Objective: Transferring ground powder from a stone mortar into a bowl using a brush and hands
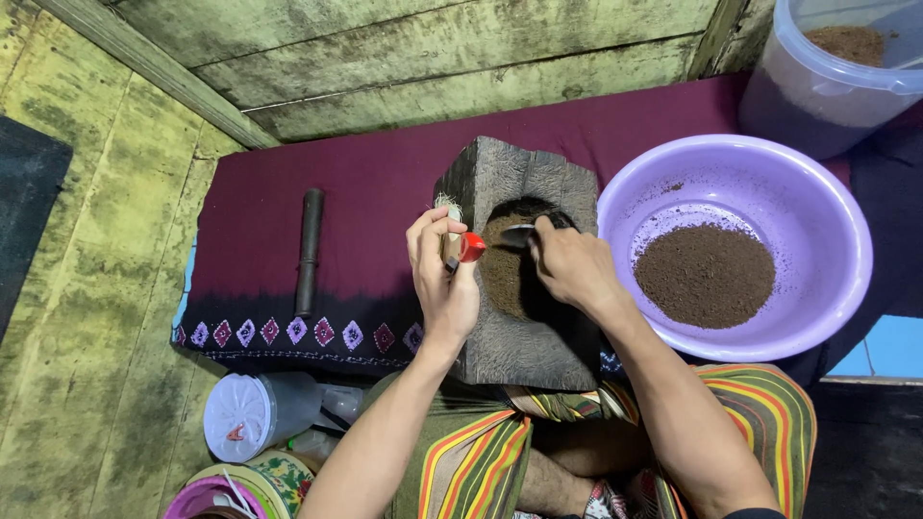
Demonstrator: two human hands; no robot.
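Observation:
My left hand (440, 274) grips a small brush with a red ferrule (471, 247) and pale bristles, at the left rim of a dark wooden mortar block (500, 173). My right hand (574, 264) holds a metal spoon (516, 234) inside the mortar's hollow, which contains brown powder (502, 274). Both hands hover over the hollow, almost touching each other.
A lilac plastic basin (817, 202) with a heap of brown powder (705, 275) sits right of the mortar. A clear tub (827, 91) with more powder stands at the back right. A dark pestle (309, 250) lies on the maroon cloth (365, 183). Plastic jars (258, 413) stand at the lower left.

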